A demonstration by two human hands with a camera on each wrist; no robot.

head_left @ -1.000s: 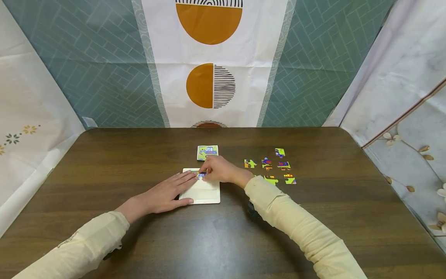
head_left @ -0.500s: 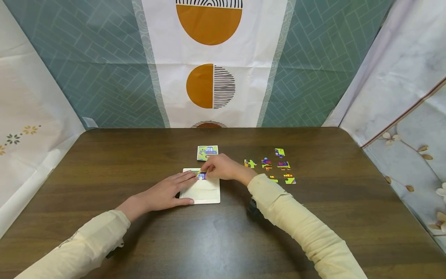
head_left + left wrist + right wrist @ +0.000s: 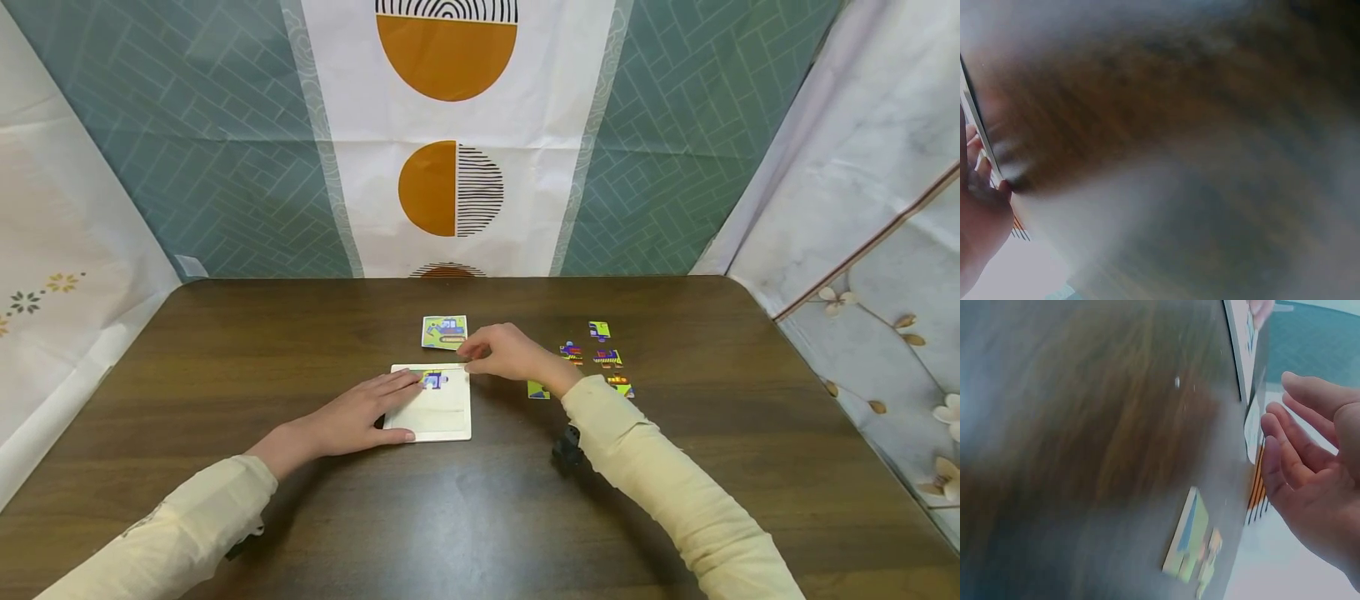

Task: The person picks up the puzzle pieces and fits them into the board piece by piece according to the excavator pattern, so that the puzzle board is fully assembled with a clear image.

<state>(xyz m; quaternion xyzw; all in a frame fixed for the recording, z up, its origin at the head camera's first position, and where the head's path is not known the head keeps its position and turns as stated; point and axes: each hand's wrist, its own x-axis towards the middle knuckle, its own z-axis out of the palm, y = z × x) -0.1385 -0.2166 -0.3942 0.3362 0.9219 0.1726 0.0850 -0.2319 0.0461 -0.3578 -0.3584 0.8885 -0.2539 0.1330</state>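
Note:
My left hand lies with straight fingers across the left side of a white puzzle tray, thumb by its near edge. A blue-and-green jigsaw piece sits in the tray's upper part, partly covered by those fingertips. Just off the tray's upper right corner hovers my right hand, its fingers loosely bent and holding nothing. The right wrist view confirms a gap between thumb and fingers. Beyond the tray lies a picture card showing a digger. The left wrist view catches only part of the left hand.
Several loose jigsaw pieces are spread on the brown table to the right; the right forearm hides some. A green-and-blue piece lies below the right hand. A patterned curtain hangs behind the table.
My right hand has let go of the jigsaw piece in the tray and moved right, off the tray's upper corner. More of that piece shows. My left hand stays in place.

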